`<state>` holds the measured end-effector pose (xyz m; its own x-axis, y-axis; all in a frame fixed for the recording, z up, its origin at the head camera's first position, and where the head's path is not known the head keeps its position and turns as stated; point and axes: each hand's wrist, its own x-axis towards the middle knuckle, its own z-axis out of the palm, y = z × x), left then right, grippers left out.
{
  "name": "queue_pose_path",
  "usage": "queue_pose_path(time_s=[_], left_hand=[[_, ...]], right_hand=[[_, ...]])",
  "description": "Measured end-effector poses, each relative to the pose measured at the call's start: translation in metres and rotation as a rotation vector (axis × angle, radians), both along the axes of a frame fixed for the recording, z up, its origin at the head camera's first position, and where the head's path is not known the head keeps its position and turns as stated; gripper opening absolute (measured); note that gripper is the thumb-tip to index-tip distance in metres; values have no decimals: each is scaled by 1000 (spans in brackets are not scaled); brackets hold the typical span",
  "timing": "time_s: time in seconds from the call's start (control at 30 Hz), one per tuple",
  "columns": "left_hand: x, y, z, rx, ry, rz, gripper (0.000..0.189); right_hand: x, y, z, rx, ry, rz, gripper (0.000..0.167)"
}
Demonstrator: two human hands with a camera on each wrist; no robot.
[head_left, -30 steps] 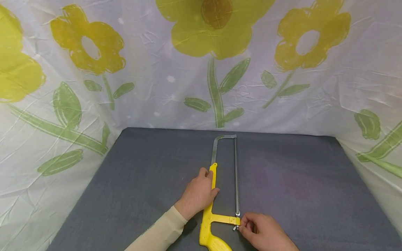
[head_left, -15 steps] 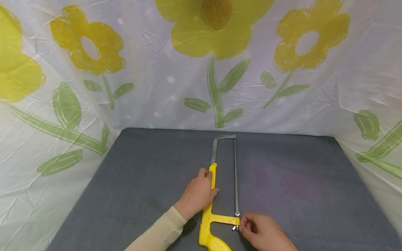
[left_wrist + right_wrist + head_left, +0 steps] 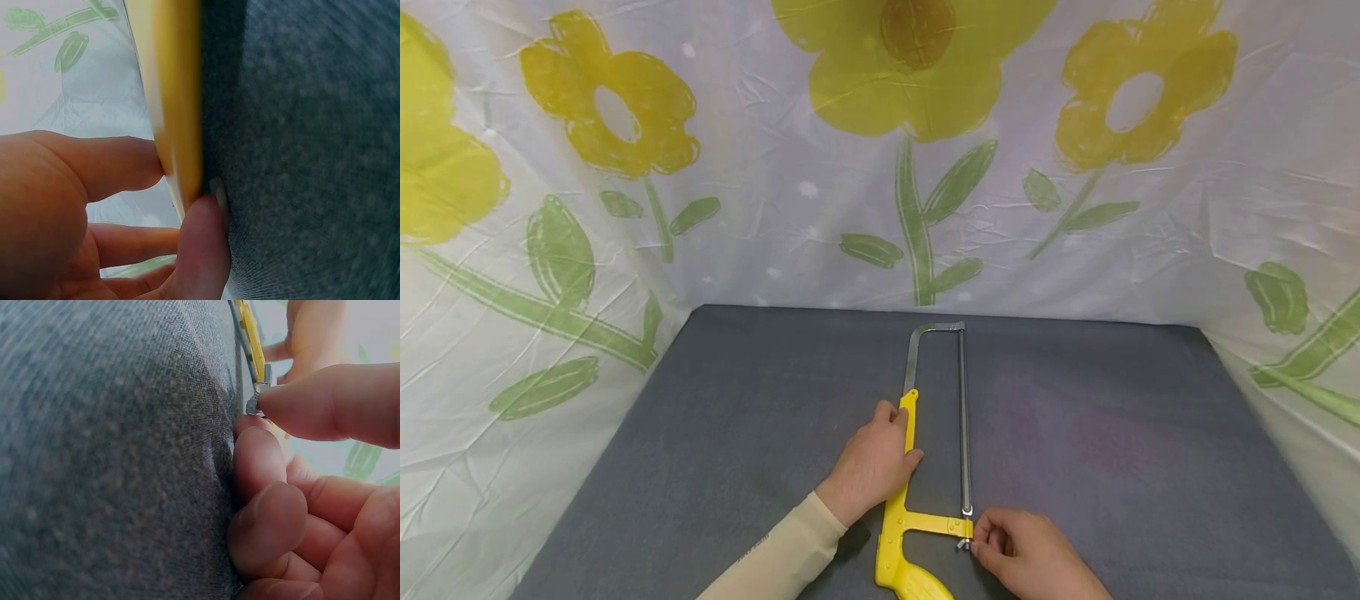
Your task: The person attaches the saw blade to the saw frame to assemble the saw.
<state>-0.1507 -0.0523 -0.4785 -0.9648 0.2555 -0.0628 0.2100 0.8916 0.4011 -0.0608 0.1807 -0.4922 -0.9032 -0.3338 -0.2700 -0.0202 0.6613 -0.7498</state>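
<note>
A hacksaw (image 3: 892, 533) with a yellow frame and handle lies flat on the dark table, its silver front bow pointing away from me. Along its right side runs the straight blade (image 3: 965, 417). My left hand (image 3: 871, 462) grips the yellow frame at mid-length, fingers on the far side and thumb across it, as the left wrist view also shows. At the near end of the blade sits a small metal wing nut (image 3: 253, 405). My right hand (image 3: 1030, 550) pinches this wing nut between thumb and forefinger, with the other fingers curled below. The handle's lower end is cut off by the frame edge.
The grey cloth-covered table (image 3: 737, 375) stretches to both sides of the saw. A white curtain (image 3: 760, 208) printed with yellow flowers hangs behind and at the sides. Part of a dark object or shadow (image 3: 853, 542) shows beneath my left wrist.
The wing nut sits at a slightly different angle at my right fingertips. My left hand and the hacksaw have stayed in place.
</note>
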Motion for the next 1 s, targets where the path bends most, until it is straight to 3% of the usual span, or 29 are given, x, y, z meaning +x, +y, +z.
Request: queue_pose_path(time_s=[0.53, 1.0], left_hand=[[-1, 0, -2, 1, 7, -2, 69], [0, 0, -2, 3, 4, 0, 69]], right_hand=[[1, 0, -1, 2, 50, 4, 16], [2, -1, 1, -23, -2, 1, 14]])
